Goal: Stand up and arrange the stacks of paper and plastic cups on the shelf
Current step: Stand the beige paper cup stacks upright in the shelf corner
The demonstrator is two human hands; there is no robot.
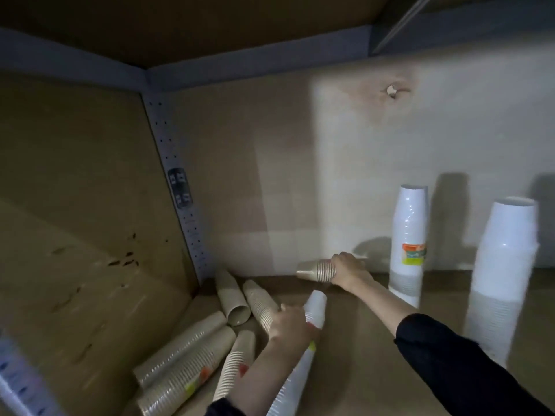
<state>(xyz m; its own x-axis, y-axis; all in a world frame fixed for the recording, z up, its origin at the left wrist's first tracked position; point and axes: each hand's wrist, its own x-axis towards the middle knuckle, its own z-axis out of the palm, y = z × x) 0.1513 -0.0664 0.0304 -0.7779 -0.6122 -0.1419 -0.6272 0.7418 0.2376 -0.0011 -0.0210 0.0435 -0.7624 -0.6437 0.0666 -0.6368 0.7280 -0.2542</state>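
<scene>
My right hand (348,270) grips a stack of tan paper cups (315,270) held sideways above the shelf floor near the back wall. My left hand (289,324) is curled round a long white plastic cup stack (303,349) that lies tilted on the shelf board (360,370). Several tan cup stacks (192,352) lie toppled in the left corner. Two white cup stacks stand upright at the right: one with a coloured label (408,244) against the back wall, and a larger one (504,271) nearer me.
A perforated metal upright (177,187) marks the back left corner. Cardboard lines the left side (75,205) and the back wall (300,160). The shelf above (240,25) forms a low ceiling.
</scene>
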